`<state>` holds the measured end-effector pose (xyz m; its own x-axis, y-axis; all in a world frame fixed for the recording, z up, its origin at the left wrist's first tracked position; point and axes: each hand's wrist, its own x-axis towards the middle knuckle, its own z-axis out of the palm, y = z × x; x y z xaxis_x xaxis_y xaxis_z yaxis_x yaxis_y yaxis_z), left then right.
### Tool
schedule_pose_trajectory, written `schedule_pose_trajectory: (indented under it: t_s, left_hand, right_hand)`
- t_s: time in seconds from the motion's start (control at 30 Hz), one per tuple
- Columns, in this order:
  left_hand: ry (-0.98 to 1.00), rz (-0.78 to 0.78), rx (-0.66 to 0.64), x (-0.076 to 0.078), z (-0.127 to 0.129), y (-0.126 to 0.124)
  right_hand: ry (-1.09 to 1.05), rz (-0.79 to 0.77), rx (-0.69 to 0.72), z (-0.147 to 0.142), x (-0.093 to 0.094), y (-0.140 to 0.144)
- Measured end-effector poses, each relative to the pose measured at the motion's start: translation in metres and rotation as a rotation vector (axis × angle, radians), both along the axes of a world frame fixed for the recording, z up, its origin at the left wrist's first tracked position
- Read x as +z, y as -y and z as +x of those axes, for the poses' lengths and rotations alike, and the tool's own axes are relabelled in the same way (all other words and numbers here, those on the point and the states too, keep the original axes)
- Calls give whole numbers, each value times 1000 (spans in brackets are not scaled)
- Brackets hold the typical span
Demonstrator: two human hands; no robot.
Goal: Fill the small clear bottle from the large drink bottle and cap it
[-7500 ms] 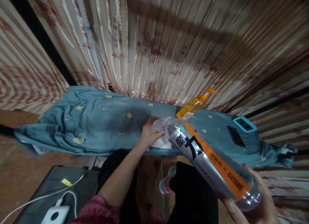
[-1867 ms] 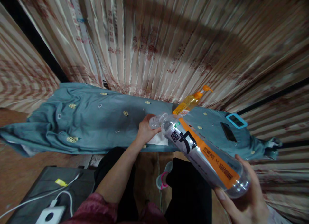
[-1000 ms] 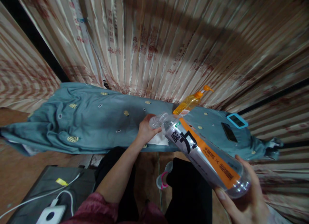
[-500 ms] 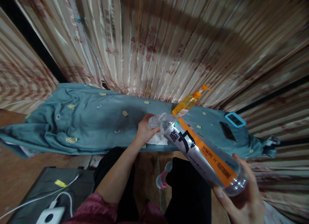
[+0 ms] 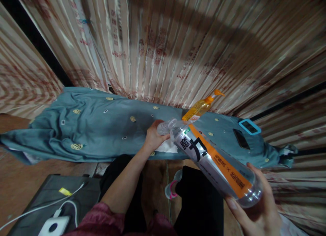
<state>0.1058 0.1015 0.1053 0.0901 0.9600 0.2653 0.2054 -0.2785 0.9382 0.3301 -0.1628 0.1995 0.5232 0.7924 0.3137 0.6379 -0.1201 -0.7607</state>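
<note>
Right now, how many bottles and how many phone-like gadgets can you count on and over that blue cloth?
Bottles: 3, the large labelled bottle, a small clear bottle, an orange pump bottle.
Flat gadgets: 2, a dark phone, a blue-framed device.
Total: 5.

I see a clear bottle [image 5: 216, 163] with a silver label, orange stripe and black characters, an amber pump bottle [image 5: 199, 108], a teal cloth [image 5: 102, 127] with gold dots, and cream-and-red striped curtains [image 5: 165, 46].

place: looks like a room in someone's home
curtains: long striped satin curtains [image 5: 163, 46] behind everything
table: teal bedsheet-type cloth [image 5: 102, 127] over it (phone [image 5: 240, 139] lying there too)
floor: charger [image 5: 54, 225] plugged in
</note>
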Motion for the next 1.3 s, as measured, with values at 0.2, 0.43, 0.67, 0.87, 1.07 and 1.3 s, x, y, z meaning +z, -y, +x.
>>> schedule_pose_trajectory:
  t_s: [0.2,0.43,0.67,0.87,1.07,1.3]
  left_hand:
    - [-7,18,-11,-2,-1,0]
    - [-20,28,-2,-3,0,0]
    - [-3,10,-15,1,-1,1]
    - [-6,-9,-10,1,0,1]
    - [6,1,-6,-2,0,0]
    - [3,-5,-13,-1,0,1]
  right_hand:
    - [9,-11,-3,4,-2,1]
    - [7,-21,-30,0,2,-1]
    - [-42,-19,-13,1,2,-1]
    - [-30,-14,-45,-6,4,-3]
    - [-29,-7,-16,-2,2,-2]
    - [-40,-16,-15,-5,5,-4]
